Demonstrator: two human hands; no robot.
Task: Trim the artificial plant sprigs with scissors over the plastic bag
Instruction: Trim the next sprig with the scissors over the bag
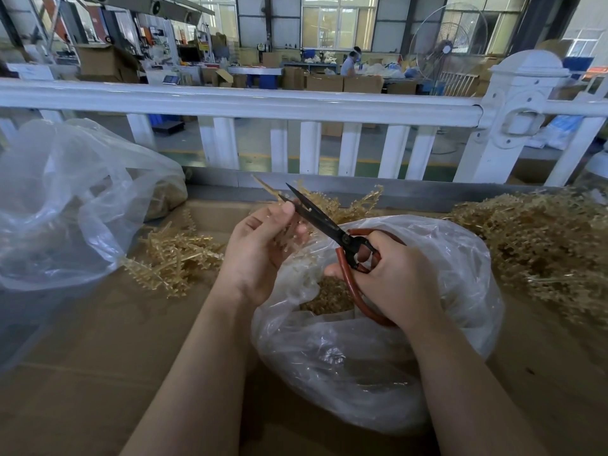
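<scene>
One pair of scissors point(324, 222) gripped by the right hand point(394, 278), blades slightly parted, one tan sprig point(332, 205) pinched in the left hand point(260, 248), two plastic bags, near bag point(362, 363) under both hands holding tan trimmings, far bag point(65, 205) left of the left hand, two loose sprig piles, smaller pile point(177, 258) just left of the left hand, larger pile point(543, 245) right of the right hand

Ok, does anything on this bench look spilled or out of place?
Nothing stands out. Loose sprigs lie heaped on the cardboard beside the plastic bag; they look like work piles, not a spill.
</scene>
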